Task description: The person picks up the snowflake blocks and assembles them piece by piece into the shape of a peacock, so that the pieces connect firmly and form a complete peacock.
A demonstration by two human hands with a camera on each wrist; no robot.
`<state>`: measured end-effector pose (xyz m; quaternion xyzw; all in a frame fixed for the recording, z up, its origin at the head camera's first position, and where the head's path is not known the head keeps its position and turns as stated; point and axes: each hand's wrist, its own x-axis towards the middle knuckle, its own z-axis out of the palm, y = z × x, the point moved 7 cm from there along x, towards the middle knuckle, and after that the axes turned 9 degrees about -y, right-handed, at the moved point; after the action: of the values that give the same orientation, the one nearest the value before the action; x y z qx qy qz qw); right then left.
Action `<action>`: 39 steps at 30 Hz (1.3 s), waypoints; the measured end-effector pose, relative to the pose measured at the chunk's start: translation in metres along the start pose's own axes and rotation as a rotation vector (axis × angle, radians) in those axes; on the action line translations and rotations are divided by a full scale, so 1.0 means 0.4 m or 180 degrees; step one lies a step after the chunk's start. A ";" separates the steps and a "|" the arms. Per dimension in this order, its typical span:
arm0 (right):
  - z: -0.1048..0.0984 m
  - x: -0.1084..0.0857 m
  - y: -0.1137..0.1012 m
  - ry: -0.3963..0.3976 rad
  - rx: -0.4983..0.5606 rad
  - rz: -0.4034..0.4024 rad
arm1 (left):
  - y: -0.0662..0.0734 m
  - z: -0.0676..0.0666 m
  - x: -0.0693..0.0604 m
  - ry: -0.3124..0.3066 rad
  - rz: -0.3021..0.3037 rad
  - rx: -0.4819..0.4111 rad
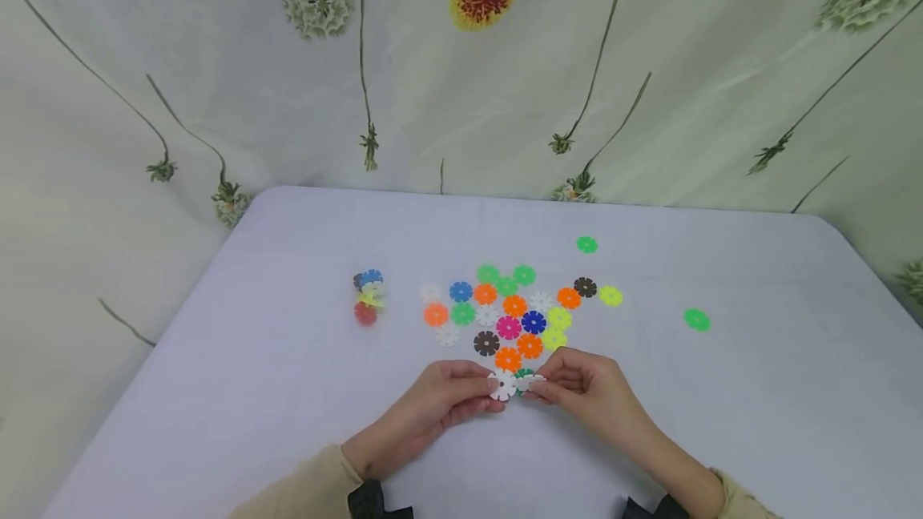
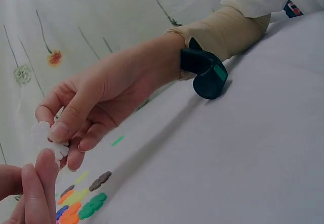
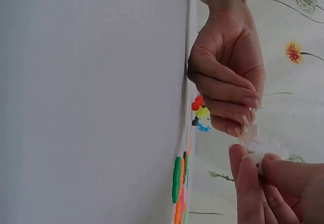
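Above the near edge of a group of flower-shaped notched plastic discs, two white discs meet edge to edge. My left hand (image 1: 454, 400) pinches the white disc (image 1: 502, 384) on the left, which faces the head camera. Between thumb and fingers, my right hand (image 1: 593, 383) holds the other white disc (image 1: 534, 382), tilted and partly covered by the fingertips. In the right wrist view the two discs touch or overlap; whether their notches interlock I cannot tell. A dark green disc (image 1: 525, 373) shows just behind them, partly hidden.
Loose discs in several colours lie beyond my hands, among them an orange disc (image 1: 508, 359) and a brown disc (image 1: 486, 343). A joined cluster of discs (image 1: 369, 299) stands to the left. Single green discs lie farther off, one at the right (image 1: 696, 319). A white cloth covers the table (image 1: 216, 391).
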<state>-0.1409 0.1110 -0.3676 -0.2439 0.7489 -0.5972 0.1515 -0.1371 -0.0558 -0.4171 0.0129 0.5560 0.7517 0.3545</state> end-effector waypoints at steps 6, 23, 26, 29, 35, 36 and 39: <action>0.013 -0.005 -0.006 0.0209 -0.0102 -0.0325 | -0.005 0.002 -0.003 0.0138 -0.0023 -0.0030; 0.030 -0.005 -0.005 0.0381 0.0186 -0.0668 | -0.005 0.004 -0.006 0.0192 -0.0025 -0.0210; 0.033 -0.003 0.000 0.0340 0.0341 -0.0642 | -0.003 0.003 -0.007 0.0191 0.0014 -0.0254; 0.031 0.002 0.004 0.0327 0.0423 -0.0556 | 0.004 0.004 -0.010 0.0188 0.0068 -0.0293; 0.025 0.006 0.010 0.0292 0.0494 -0.0369 | 0.007 0.010 -0.013 0.0149 0.0017 -0.0344; 0.025 0.006 0.010 0.0293 0.0458 -0.0376 | 0.006 0.012 -0.012 0.0145 0.0016 -0.0337; 0.026 0.004 0.004 0.0291 0.0315 -0.0487 | 0.002 0.010 -0.010 0.0167 0.0010 -0.0291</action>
<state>-0.1372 0.1018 -0.3717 -0.2651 0.7038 -0.6538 0.0829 -0.1328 -0.0545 -0.4135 -0.0222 0.5302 0.7769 0.3389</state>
